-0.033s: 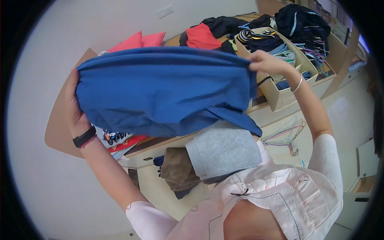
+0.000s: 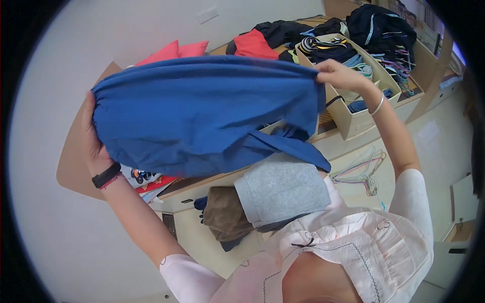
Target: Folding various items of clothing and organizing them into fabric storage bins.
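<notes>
My right grip point(image 2: 341, 77) pinches the upper right corner of the blue garment point(image 2: 202, 116) with thumb and fingertips drawn together, nothing else in it. My left grip point(image 2: 95, 141) holds the gathered opposite end, thumb along the edge; the fingers pass behind the cloth, so I cannot tell how tightly they curl. The garment hangs between my two grips in front of me, its upper edge fairly taut, the lower right part sagging into loose folds. As I judge it, the hold works best with even tension at both ends and the two grips level, and with that slack tail lifted clear of the grey folded cloth point(image 2: 283, 189) beneath it. A gentle outward pull would smooth the creases better than a hard tug on one corner.

I make out no label or brand on the blue fabric. Below my left grip, a pale printed garment point(image 2: 141, 177) shows part of a dark and orange design, mostly covered.

Just left of the grey cloth is a brown folded garment point(image 2: 225, 212). Beyond, on the bed point(image 2: 174, 202), stand a cream storage box point(image 2: 351, 126) of clothes and, farther left, red pillows point(image 2: 194, 49). Thin hangers point(image 2: 361, 169) lie on the floor to the right.
</notes>
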{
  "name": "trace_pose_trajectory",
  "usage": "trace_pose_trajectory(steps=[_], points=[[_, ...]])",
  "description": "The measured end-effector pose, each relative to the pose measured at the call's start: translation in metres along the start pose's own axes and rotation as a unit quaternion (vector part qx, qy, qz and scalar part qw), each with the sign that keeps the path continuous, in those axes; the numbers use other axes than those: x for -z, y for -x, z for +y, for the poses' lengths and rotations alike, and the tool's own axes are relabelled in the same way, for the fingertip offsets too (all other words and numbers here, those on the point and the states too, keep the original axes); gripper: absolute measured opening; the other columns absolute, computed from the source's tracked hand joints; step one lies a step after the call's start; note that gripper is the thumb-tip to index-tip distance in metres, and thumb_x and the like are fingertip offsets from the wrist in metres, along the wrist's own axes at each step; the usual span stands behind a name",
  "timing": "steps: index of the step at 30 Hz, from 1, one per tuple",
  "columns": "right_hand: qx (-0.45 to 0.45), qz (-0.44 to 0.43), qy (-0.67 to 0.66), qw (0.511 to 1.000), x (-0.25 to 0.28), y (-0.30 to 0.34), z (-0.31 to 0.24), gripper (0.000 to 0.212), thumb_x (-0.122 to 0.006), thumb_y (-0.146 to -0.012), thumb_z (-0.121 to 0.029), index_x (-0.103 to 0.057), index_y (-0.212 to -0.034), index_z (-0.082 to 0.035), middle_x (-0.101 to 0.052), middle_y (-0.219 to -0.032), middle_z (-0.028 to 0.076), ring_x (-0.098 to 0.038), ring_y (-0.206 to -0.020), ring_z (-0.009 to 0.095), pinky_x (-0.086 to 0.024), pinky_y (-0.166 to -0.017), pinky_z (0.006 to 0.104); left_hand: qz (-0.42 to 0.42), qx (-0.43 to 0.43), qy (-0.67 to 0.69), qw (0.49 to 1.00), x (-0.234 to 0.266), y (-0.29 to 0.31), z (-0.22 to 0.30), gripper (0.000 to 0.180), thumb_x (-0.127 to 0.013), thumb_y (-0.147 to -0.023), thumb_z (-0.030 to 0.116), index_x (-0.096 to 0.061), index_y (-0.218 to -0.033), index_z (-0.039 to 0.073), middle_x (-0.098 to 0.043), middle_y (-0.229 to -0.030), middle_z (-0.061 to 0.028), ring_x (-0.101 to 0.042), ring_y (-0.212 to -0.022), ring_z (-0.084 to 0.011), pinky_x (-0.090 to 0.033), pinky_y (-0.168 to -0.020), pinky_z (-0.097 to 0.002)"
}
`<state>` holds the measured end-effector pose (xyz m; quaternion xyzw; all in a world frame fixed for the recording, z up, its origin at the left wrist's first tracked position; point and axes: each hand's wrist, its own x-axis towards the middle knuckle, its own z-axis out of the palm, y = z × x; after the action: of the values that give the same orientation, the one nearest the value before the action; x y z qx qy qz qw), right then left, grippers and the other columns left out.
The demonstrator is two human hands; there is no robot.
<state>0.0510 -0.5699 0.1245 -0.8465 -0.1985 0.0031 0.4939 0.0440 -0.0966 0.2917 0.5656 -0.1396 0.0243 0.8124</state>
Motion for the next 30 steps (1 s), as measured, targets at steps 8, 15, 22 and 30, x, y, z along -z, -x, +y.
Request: trace_pose_trajectory(steps=[8, 15, 22, 30], points=[[-0.017, 0.087, -0.168, 0.982, 0.027, 0.016, -0.016, 0.026, -0.058, -0.09, -0.033, -0.065, -0.089, -0.008, -0.056, -0.076, -0.008, -0.048, -0.07, 0.0, -0.04, -0.065, 0.0176, -0.047, -0.128, 0.003, 0.991, 0.003, 0.038, 0.016, 0.037, -0.053, -0.092, 0.028, -0.056, -0.115, 0.0, -0.059, -0.115, -0.0155, -0.058, -0.105, -0.023, -0.047, -0.091, -0.0366], [0.168, 0.307, 0.471, 0.81, 0.016, 0.014, 0.036, 0.016, -0.069, -0.077, -0.021, -0.061, -0.079, -0.007, -0.055, -0.076, 0.009, -0.057, -0.07, 0.024, -0.046, -0.063, 0.0331, -0.082, 0.081, -0.106, 0.988, -0.032, 0.008, -0.009, 0.032, -0.059, -0.089, 0.022, -0.058, -0.11, -0.001, -0.064, -0.104, -0.0114, -0.063, -0.093, -0.018, -0.051, -0.081, -0.0305], [0.063, -0.231, -0.12, 0.964, -0.108, 0.004, -0.032, 0.058, -0.044, -0.093, -0.048, -0.062, -0.104, 0.006, -0.064, -0.101, 0.02, -0.061, -0.095, 0.021, -0.047, -0.084, 0.0309, -0.068, 0.065, -0.077, 0.993, -0.047, 0.02, -0.015, 0.03, -0.059, -0.088, 0.019, -0.058, -0.11, -0.001, -0.064, -0.104, -0.0121, -0.064, -0.091, -0.0188, -0.052, -0.081, -0.0319], [0.11, -0.105, -0.092, 0.984, -0.188, -0.026, -0.043, 0.065, -0.043, -0.09, -0.055, -0.044, -0.111, 0.006, -0.052, -0.095, 0.022, -0.052, -0.097, 0.033, -0.039, -0.091, 0.035, -0.038, 0.035, -0.054, 0.997, -0.048, 0.03, -0.004, 0.031, -0.058, -0.088, 0.018, -0.057, -0.112, -0.002, -0.063, -0.106, -0.0138, -0.063, -0.095, -0.0209, -0.052, -0.084, -0.0341]])
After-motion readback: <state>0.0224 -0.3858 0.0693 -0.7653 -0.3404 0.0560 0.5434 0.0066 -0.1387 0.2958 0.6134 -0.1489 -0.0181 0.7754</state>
